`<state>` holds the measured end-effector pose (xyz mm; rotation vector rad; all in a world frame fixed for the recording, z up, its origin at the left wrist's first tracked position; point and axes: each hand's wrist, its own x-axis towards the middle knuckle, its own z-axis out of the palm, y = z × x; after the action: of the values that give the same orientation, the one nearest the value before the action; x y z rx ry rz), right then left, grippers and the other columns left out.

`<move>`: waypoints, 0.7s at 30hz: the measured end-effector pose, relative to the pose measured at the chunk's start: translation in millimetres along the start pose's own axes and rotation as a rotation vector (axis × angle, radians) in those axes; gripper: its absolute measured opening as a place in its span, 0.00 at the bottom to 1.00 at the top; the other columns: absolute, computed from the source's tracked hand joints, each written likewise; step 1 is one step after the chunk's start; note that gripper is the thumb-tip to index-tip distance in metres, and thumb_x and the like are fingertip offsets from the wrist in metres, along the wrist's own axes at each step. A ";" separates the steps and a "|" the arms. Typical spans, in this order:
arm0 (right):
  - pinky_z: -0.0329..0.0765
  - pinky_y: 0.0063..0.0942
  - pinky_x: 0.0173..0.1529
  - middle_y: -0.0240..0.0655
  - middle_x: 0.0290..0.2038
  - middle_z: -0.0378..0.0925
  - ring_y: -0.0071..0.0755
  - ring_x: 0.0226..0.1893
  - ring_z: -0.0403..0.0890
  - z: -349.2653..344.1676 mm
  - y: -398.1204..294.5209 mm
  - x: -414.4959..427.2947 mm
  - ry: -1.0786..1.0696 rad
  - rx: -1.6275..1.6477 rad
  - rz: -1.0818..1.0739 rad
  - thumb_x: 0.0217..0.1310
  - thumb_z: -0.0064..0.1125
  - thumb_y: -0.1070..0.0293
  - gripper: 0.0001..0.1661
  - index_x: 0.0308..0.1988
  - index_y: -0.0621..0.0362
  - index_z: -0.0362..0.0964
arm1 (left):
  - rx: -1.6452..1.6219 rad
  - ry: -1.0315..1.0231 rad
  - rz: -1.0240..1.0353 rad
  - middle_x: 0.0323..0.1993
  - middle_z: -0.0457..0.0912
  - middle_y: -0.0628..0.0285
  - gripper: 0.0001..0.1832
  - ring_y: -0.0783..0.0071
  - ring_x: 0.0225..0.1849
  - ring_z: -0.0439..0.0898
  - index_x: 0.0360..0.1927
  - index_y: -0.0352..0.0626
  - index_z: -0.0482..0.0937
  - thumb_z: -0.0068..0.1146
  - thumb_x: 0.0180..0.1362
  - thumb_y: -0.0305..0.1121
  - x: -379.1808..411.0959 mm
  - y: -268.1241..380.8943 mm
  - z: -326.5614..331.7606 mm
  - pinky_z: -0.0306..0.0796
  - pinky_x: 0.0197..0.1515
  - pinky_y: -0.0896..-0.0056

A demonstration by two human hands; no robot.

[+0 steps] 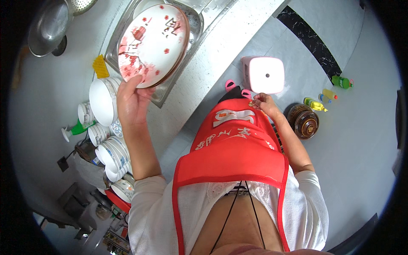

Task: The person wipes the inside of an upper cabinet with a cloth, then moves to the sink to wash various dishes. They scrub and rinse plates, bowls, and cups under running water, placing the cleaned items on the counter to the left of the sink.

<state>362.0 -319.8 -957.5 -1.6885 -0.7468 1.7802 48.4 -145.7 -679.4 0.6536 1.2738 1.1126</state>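
My left hand point(135, 100) grips the near end of several stacked oval plates point(149, 47), thumb on the upper face. The top plate is white with pink blossoms, branches and dark writing. The stack is tilted above a stainless steel sink point(197, 27) set into the counter. Another pale dish partly shows behind it in the basin. My right hand point(265, 103) is beside the lower part of the red apron point(228, 153), fingers bent. A small yellowish thing point(251, 104) is at its fingertips; whether it is held or part of the apron is unclear.
Stacked bowls point(106, 100), a yellow sponge cloth point(101, 67) and a green spray bottle point(78, 128) line the counter's wall side. A metal pan point(51, 27) is at upper left. On the floor are a pink-and-white stool point(267, 75), a brown lidded jar point(304, 122) and several bottles point(314, 104).
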 end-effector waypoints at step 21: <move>0.73 0.22 0.40 0.35 0.35 0.76 0.23 0.33 0.76 -41.7 -268.2 68.5 0.100 0.050 -0.466 0.62 0.48 0.66 0.14 0.41 0.66 0.68 | 0.114 -0.013 -0.103 0.38 0.78 0.54 0.19 0.72 0.31 0.80 0.48 0.30 0.67 0.40 0.52 0.25 91.1 -14.6 57.4 0.74 0.28 0.77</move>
<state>407.8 -86.2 -810.3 -1.4144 -0.9508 1.3698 100.2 -57.6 -716.4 0.6712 1.3519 0.9559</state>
